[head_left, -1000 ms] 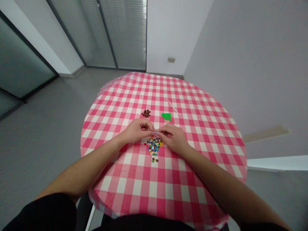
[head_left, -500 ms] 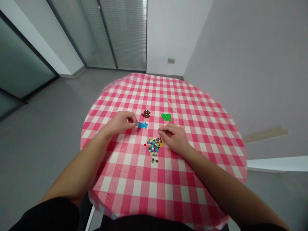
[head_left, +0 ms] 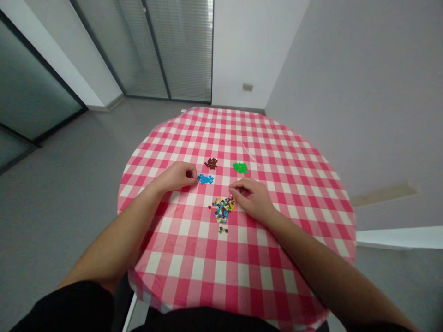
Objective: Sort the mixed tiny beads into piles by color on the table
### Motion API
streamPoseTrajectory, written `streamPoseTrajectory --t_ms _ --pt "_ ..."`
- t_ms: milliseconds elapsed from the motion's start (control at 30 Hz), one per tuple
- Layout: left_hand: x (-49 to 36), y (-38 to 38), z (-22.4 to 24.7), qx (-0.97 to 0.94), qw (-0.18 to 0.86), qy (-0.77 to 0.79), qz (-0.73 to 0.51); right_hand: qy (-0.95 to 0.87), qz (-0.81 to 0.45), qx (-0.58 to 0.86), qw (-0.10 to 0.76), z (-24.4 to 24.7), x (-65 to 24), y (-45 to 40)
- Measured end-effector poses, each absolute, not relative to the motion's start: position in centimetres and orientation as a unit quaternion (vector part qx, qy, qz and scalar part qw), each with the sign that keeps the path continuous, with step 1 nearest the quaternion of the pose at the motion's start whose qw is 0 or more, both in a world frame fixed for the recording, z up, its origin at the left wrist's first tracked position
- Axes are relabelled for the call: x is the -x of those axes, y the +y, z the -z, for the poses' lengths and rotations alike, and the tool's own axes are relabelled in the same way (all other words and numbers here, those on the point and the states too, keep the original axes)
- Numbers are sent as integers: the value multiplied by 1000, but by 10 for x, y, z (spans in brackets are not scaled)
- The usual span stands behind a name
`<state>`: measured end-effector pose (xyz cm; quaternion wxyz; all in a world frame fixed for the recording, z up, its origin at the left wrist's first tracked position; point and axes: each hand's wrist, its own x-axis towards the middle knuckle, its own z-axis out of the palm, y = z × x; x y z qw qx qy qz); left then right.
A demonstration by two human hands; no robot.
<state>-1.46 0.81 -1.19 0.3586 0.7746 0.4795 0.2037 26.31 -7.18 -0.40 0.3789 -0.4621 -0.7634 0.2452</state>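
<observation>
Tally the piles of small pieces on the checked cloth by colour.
Brown pile: 1
Green pile: 1
Blue pile: 1
Mixed-colour pile: 1
Total: 4

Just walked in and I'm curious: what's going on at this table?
A person is working with both bare hands over a round table covered by a pink-and-white checked tablecloth. The left hand has its fingers at the edge of a small blue pile; I can't tell whether they hold a piece. The right hand is beside a mixed heap of tiny coloured pieces. A brown pile and a green pile lie farther out, apart from each other.
</observation>
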Motion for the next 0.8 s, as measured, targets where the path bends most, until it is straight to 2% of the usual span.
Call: streamPoseTrajectory --t_ms 633,800 --pt "13 10 11 -760 366 501 -196 -764 -253 459 377 2 -265 -71" --pt "13 7 8 -767 365 475 -228 -836 -269 382 289 1 -271 -69"
